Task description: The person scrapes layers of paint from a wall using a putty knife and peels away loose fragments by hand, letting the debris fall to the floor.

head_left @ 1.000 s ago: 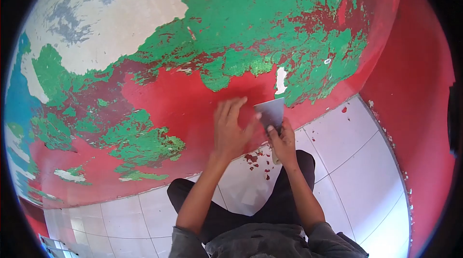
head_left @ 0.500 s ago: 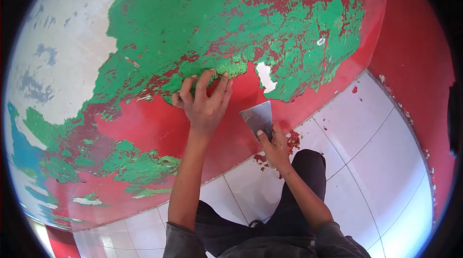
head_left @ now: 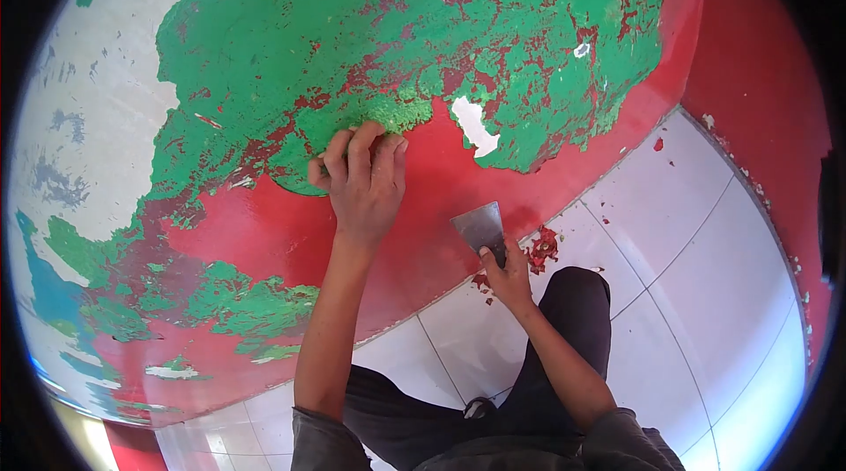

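We are at the peeling stage of stripping old paint from the wall (head_left: 264,233): our left hand (head_left: 361,180) lies against the wall with its fingers (head_left: 357,143) curled and bunched together at the lower edge of the green paint layer (head_left: 370,39), apparently picking at a loose flake there, though we cannot tell whether a chip is actually pinched between them. Our right hand (head_left: 507,273) is closed around the handle of the scraper (head_left: 480,226), whose flat metal blade points up toward the wall, below and to the right of the left hand and apart from the green edge. As we judge it, the next move calls for bringing the blade up to the lifted edge beside the left fingers and sliding it under at a shallow angle, so the green comes away without gouging the red coat (head_left: 414,207) beneath. A bare white patch (head_left: 474,127) sits just right of the left hand on the wall, and red paint chips (head_left: 539,248) lie on the white floor tiles (head_left: 670,242) at the wall's foot, just beside the right hand. Our own dark trouser legs (head_left: 564,330) fold close under the wall, leaving little room for the right forearm; the left hand itself sits where the blade would likely travel.
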{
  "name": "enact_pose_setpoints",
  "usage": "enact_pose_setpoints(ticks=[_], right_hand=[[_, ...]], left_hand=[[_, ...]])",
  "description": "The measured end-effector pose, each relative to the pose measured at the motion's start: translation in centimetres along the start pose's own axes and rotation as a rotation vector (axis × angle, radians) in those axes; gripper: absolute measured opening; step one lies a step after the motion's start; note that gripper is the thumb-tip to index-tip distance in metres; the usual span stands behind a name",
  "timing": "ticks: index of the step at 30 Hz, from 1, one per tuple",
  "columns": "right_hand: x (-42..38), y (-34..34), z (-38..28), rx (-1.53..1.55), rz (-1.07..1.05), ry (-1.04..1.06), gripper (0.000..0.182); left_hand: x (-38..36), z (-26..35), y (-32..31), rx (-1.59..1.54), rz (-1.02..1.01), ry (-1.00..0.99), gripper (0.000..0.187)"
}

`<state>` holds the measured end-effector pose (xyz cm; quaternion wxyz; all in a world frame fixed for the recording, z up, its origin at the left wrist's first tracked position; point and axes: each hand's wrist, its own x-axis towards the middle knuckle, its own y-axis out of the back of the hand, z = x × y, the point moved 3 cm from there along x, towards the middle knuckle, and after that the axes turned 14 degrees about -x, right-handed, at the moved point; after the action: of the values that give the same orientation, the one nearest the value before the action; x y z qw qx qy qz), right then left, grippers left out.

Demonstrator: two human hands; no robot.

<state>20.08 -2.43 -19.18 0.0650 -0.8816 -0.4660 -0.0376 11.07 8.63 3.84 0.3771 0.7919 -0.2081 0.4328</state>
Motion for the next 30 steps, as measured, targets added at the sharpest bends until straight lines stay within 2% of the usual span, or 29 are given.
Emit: enact_pose_setpoints(ticks=[3,8,11,14,17,18,21,24,26,30], right_hand=[[0.1,0.7,-0.4,-0.059,0.058,0.046,0.014],[0.3,0.5,0.7,-0.138,0.032,0.055,0.017],[0.3,0.2,1.0,-0.124,0.046,0.083,0.018],[0.4,0.2,0.8,-0.149,0.023,0.093,0.021],[0.1,0.2,0.6,-0.144,-0.023,0.036,0.027],[0.1,0.1,0.7,-0.133,-0.035,0.008,0.029],[0.7,-0.6,0.9,-0.001,0.146,0.166,0.026],[0.9,0.5,-1.5,0.187,0.024,-0.022,0.024],[2.2,1.2,-4.3,0.221,0.054,0.067,0.024],[6.6,2.4,-7.8,0.268,0.069,0.172,0.027]], left_hand=[[-0.2,0.8,0.2,-0.023,-0.057,0.018,0.006],[-2.4,2.6,0.6,-0.169,-0.143,0.034,0.007],[-3.4,3.5,1.4,-0.191,-0.152,-0.003,0.008],[-3.2,3.3,0.8,-0.277,-0.281,-0.059,0.011],[-4.1,2.5,0.0,-0.598,-0.381,0.071,0.011],[-3.8,2.4,0.0,-0.561,-0.359,0.034,0.012],[-1.5,2.6,0.0,-0.416,-0.252,-0.048,0.018],[1.1,3.5,-0.5,-0.212,-0.098,-0.014,0.022],[1.1,3.2,-1.3,-0.097,-0.044,0.059,0.024],[-0.6,2.6,-3.5,-0.011,0.002,0.015,0.027]])
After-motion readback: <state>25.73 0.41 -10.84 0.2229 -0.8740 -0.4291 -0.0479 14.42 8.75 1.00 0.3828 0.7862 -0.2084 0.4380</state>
